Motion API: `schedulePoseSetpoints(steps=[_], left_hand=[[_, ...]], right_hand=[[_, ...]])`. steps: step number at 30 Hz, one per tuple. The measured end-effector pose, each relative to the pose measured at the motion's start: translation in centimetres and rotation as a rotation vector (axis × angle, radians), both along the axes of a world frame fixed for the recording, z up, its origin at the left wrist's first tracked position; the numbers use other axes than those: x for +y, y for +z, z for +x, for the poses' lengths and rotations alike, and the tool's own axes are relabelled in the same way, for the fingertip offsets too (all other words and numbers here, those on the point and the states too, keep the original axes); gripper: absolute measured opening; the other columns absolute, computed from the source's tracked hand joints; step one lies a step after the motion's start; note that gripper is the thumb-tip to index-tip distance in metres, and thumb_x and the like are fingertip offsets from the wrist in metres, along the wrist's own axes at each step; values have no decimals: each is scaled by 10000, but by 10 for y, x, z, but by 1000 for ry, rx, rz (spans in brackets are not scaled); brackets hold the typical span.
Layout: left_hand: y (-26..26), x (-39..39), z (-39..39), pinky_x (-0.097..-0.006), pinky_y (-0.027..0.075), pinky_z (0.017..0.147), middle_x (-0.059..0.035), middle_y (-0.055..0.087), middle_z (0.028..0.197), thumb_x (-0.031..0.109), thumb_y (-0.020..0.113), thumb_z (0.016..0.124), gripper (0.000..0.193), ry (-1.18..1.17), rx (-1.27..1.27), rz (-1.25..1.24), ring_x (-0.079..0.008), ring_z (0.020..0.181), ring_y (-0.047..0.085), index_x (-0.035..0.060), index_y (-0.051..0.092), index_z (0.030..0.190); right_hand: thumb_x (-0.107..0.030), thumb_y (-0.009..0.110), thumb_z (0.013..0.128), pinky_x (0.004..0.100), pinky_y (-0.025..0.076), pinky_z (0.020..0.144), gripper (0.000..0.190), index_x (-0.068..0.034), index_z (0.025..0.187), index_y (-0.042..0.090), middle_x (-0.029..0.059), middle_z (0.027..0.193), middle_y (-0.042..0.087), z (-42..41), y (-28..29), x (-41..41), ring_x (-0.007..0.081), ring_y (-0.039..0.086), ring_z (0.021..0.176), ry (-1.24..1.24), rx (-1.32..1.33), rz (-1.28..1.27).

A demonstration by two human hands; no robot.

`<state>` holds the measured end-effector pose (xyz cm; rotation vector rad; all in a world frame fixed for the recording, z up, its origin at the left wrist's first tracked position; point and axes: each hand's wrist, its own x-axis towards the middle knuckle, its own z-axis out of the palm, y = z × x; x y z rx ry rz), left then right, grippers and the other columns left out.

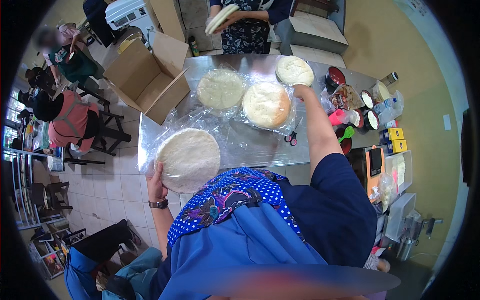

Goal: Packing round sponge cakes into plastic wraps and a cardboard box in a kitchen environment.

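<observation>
My left hand (157, 184) grips the near left edge of a round pale bread base (189, 159), which lies partly in clear plastic film (150, 148) at the table's left front corner. My right arm reaches far across the table; my right hand (301, 91) is at the edge of a wrapped round bread with a browned side (266, 105), just below another bare-looking round bread (294, 71). Its fingers are mostly hidden. One more round bread in plastic (221, 89) lies left of the browned one. Scissors with pink-rimmed handles (291, 138) lie on the steel table.
An open cardboard box (144, 80) stands at the table's left edge. Bowls of white contents (371, 119), a green plastic scoop (347, 134), yellow boxes (396, 140) and a kitchen scale (375, 162) line the right side. A person across the table (245, 26) holds round breads.
</observation>
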<state>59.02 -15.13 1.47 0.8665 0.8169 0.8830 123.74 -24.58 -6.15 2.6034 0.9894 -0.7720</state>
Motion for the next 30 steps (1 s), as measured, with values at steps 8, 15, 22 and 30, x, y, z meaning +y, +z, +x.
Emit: schedulePoseSetpoints(steps=[8,15,22,30], left_hand=[[10,-7,2,-320,481,880,-74,604,1166,129,650,881,401,41,-6,4,-182,1044,582,29,518,1246],[2,-6,-3,-326,479,886,-77,599,1178,124,650,880,408,41,-15,-5,-185,1054,578,37,513,1254],[8,-5,-1,-334,477,893,-85,586,1200,126,638,887,429,21,-41,-1,-193,1070,573,35,486,1278],[29,-26,4,-318,488,857,-75,624,1143,92,647,873,368,154,57,15,-177,1013,603,24,550,1222]], right_hand=[[-34,427,768,334,456,406,613,-113,1376,397,153,800,636,13,-23,-9,195,582,519,-117,106,0],[-33,420,772,323,442,401,699,-184,1443,294,127,760,622,-2,-17,-13,176,559,502,-186,167,91],[-118,471,802,360,409,393,276,-84,1041,605,114,696,592,77,-81,-36,189,524,475,-272,-8,576],[-446,613,843,375,436,454,414,-83,1023,529,90,758,544,93,-114,-10,226,536,595,-1330,695,1545]])
